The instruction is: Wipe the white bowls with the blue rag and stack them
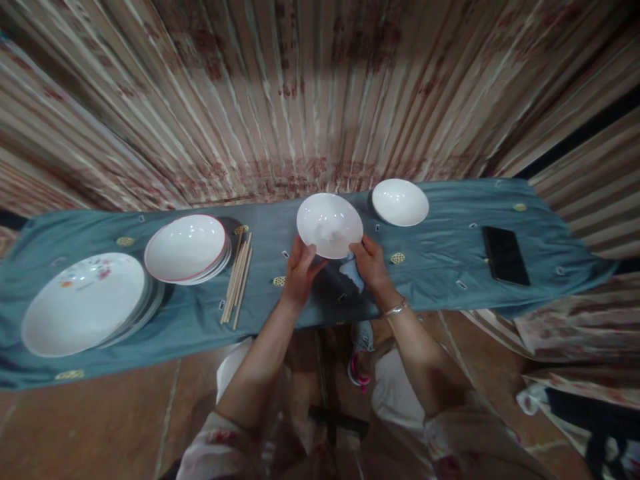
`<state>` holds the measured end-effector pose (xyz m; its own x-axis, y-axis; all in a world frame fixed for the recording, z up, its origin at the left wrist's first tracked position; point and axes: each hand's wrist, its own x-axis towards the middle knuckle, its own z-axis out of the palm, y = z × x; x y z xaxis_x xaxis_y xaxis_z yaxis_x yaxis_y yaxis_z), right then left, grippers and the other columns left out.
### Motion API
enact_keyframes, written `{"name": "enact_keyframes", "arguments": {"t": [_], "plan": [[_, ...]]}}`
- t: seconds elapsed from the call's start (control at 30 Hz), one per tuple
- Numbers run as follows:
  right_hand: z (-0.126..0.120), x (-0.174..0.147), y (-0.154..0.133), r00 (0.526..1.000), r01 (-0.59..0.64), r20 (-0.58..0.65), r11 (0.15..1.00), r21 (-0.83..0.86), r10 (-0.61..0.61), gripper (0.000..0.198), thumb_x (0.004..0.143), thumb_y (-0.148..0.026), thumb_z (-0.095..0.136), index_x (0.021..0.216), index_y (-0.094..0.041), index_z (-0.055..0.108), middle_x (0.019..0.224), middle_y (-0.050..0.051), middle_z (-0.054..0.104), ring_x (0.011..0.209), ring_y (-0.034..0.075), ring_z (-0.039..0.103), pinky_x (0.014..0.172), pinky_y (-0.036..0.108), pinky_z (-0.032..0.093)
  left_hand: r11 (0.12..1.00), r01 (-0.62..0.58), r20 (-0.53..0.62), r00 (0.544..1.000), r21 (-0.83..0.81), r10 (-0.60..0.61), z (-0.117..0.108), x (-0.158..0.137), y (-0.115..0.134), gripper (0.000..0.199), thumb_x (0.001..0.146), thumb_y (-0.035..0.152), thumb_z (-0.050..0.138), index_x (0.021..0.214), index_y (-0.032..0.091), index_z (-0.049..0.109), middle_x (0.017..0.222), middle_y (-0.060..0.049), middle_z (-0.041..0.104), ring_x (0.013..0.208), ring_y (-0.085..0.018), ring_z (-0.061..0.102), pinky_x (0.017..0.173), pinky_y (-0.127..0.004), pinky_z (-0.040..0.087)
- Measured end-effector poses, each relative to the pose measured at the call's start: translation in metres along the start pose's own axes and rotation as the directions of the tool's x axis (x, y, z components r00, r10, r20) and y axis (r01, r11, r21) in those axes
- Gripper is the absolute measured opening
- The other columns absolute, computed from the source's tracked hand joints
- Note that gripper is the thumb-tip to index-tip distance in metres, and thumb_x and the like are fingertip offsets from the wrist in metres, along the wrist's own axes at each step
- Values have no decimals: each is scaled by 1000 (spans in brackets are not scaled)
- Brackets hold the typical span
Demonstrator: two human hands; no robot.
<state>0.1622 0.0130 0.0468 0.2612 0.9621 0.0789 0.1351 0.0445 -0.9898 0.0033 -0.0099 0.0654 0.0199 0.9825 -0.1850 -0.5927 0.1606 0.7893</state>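
Between my two hands is a white bowl (329,223), raised over the cloth and tipped so its inside faces me. My left hand (299,270) grips its near left rim, thumb on the edge. At the near right rim my right hand (373,263) pinches the bowl, and a light blue cloth (353,272) hangs beneath that hand. A second white bowl (401,202) rests on the table behind and to the right. Left of my hands lie several wooden chopsticks (239,280), roughly parallel.
A stack of red-rimmed bowls (186,248) and a stack of large flower-patterned plates (85,303) stand on the left. A black phone (505,255) lies at the right. The narrow table wears a teal cloth (450,267); a pleated curtain (320,100) hangs close behind it.
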Motion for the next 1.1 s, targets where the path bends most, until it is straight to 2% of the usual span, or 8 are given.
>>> {"name": "enact_keyframes", "arguments": {"t": [0.17,0.27,0.37,0.5,0.63,0.8,0.97,1.1], "plan": [[-31,21,-1,987,51,-150,998,-28,-55,21,73,-39,53,77,-20,61,71,-4,54,71,14,45,68,27,41,995,100,-32,995,12,-99,-3,0,-18,56,75,21,85,127,28,66,144,-9,62,140,-32,54,108,-52,52],[-55,38,2,948,89,-295,988,-123,-122,19,73,-36,51,76,-19,60,72,-3,57,72,14,48,70,27,43,991,131,-11,991,10,-131,-11,-1,-28,50,73,20,86,120,26,70,135,-10,67,139,-33,55,111,-55,48],[-77,55,7,903,146,-368,963,-227,-224,27,75,-36,48,85,-16,63,80,3,64,79,18,55,78,31,46,990,138,0,990,22,-138,-18,-3,-33,49,73,20,86,119,27,71,132,-9,69,138,-33,56,110,-53,49],[-96,72,10,866,38,-443,914,-405,-233,32,75,-36,46,90,-15,64,77,5,64,72,19,53,77,35,47,990,141,-2,990,27,-141,-24,-5,-33,49,71,20,88,117,27,72,129,-8,71,133,-31,61,106,-49,52],[-103,83,12,861,-87,-471,857,-509,-193,41,76,-34,45,103,-11,66,81,9,67,71,21,54,77,38,48,990,129,0,992,51,-129,-30,-6,-29,51,70,24,90,117,27,72,130,-8,70,128,-29,64,101,-43,56],[-106,89,13,858,-159,-487,818,-552,-162,61,77,-33,44,126,-2,62,94,19,72,82,28,63,84,42,50,988,101,18,994,113,-104,-36,-5,-24,52,70,30,88,120,28,71,134,-8,68,132,-29,61,102,-42,55],[-109,90,12,859,-193,-486,777,-599,-162,62,80,-32,44,130,0,60,104,25,73,94,33,67,91,45,49,989,95,-1,995,117,-96,-36,-7,-20,56,67,31,91,119,28,71,134,-9,68,130,-30,63,100,-42,56],[-109,89,11,855,-211,-493,759,-616,-161,61,80,-32,44,129,0,61,102,25,73,98,35,67,89,44,49,990,91,-11,996,109,-91,-34,-8,-18,58,64,33,93,118,27,71,134,-9,68,129,-30,63,98,-41,57]]}}
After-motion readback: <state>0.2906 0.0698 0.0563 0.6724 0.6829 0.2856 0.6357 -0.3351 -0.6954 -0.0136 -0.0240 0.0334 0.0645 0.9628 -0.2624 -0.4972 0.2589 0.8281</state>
